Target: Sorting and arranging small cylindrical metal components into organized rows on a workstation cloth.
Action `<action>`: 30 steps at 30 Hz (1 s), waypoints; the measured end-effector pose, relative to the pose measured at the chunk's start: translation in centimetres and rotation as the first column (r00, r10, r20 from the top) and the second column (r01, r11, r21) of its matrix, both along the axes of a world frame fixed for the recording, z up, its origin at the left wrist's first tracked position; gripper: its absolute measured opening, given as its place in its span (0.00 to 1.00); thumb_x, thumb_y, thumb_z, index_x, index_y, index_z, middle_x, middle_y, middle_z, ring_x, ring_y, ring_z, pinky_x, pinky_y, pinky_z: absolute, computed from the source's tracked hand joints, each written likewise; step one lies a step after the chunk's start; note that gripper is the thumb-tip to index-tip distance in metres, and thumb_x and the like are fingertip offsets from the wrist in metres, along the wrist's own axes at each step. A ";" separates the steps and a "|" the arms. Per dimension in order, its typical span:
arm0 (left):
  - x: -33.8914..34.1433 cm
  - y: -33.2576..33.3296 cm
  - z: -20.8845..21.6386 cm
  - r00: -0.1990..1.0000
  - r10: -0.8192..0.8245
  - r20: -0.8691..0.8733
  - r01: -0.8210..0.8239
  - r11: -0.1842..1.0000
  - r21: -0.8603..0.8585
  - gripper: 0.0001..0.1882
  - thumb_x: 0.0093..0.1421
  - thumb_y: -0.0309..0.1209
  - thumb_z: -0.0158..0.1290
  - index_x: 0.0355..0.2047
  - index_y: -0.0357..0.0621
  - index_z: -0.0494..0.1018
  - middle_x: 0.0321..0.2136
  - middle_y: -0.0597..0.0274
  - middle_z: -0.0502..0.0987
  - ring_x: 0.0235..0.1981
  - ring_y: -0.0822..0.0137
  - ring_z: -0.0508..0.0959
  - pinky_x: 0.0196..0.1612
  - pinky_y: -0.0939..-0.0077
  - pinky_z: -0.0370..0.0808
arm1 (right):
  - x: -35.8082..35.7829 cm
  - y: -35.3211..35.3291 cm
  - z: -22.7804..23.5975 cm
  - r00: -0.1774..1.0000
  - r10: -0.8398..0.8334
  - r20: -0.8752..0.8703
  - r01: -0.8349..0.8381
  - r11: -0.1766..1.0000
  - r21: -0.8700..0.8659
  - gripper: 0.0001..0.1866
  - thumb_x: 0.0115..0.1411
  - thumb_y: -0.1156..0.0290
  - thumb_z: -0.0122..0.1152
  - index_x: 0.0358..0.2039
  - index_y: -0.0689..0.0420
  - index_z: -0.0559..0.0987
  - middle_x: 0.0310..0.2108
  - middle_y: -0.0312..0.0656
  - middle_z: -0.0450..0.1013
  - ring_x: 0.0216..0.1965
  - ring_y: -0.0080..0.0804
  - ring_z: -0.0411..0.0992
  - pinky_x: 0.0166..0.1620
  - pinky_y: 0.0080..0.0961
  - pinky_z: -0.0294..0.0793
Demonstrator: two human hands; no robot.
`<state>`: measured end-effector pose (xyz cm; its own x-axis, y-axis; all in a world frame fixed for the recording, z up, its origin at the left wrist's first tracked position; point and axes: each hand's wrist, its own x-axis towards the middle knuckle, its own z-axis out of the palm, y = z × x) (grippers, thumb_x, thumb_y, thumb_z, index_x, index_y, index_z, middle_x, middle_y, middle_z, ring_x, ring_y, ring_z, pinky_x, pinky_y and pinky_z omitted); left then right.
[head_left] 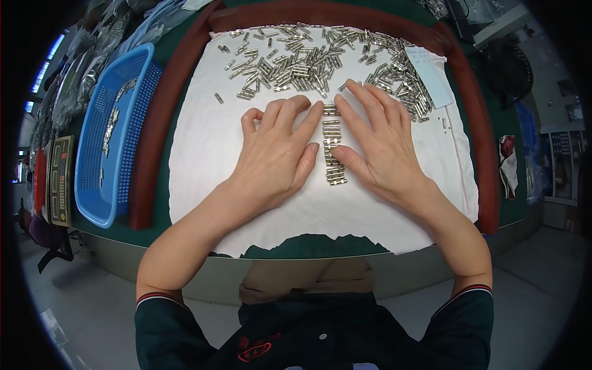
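A column of small shiny metal pins lies on a white cloth, each piece set crosswise and close to its neighbour. On its left side rests my left hand, fingers spread, with index fingertip and thumb near the column. From the right, my right hand lies with fingers apart; its thumb touches the middle pieces and its index fingertip is by the top of the column. Neither hand grips anything. Beyond my fingertips, many loose metal pins of the same kind are heaped in scattered piles.
A dark red wooden frame borders the cloth at left, back and right. Outside it at left stands a blue plastic basket holding some metal pieces. A pale blue paper slip lies at the back right. A crumpled cloth sits at far right.
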<state>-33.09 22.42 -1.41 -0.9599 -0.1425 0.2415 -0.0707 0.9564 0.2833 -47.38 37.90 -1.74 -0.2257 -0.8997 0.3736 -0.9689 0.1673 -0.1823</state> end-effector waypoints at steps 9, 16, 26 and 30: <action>0.1 -0.1 0.2 1.000 -0.019 0.011 0.019 1.000 0.015 0.28 0.58 0.29 0.48 0.61 0.44 0.65 0.54 0.56 0.65 0.55 0.61 0.64 0.55 0.54 0.52 | 0.2 0.3 -0.1 1.000 0.021 0.008 -0.021 1.000 -0.008 0.30 0.60 0.49 0.57 0.54 0.60 0.73 0.59 0.50 0.63 0.62 0.48 0.57 0.61 0.49 0.53; -0.1 -0.1 0.1 0.996 -0.029 -0.089 0.031 0.999 0.019 0.25 0.57 0.31 0.51 0.56 0.39 0.67 0.53 0.55 0.67 0.55 0.59 0.65 0.54 0.53 0.55 | 0.3 0.5 0.3 0.998 -0.010 0.061 0.010 1.000 -0.003 0.28 0.60 0.55 0.57 0.57 0.58 0.72 0.60 0.47 0.61 0.63 0.47 0.56 0.62 0.45 0.52; 0.0 0.0 0.0 0.994 -0.057 -0.091 0.056 0.998 -0.024 0.24 0.56 0.30 0.52 0.54 0.38 0.67 0.56 0.54 0.66 0.58 0.59 0.64 0.55 0.53 0.54 | 0.3 0.6 0.2 0.999 0.022 0.030 -0.021 0.999 -0.041 0.26 0.58 0.55 0.60 0.50 0.60 0.74 0.54 0.49 0.65 0.59 0.47 0.59 0.59 0.44 0.55; 0.3 -0.1 0.3 0.998 -0.017 -0.055 0.020 0.999 0.050 0.25 0.57 0.29 0.49 0.56 0.41 0.67 0.58 0.55 0.64 0.60 0.59 0.62 0.59 0.57 0.51 | 0.3 0.8 0.3 0.999 0.010 0.044 -0.006 0.997 -0.081 0.25 0.56 0.58 0.62 0.48 0.63 0.75 0.52 0.48 0.66 0.57 0.47 0.61 0.58 0.44 0.56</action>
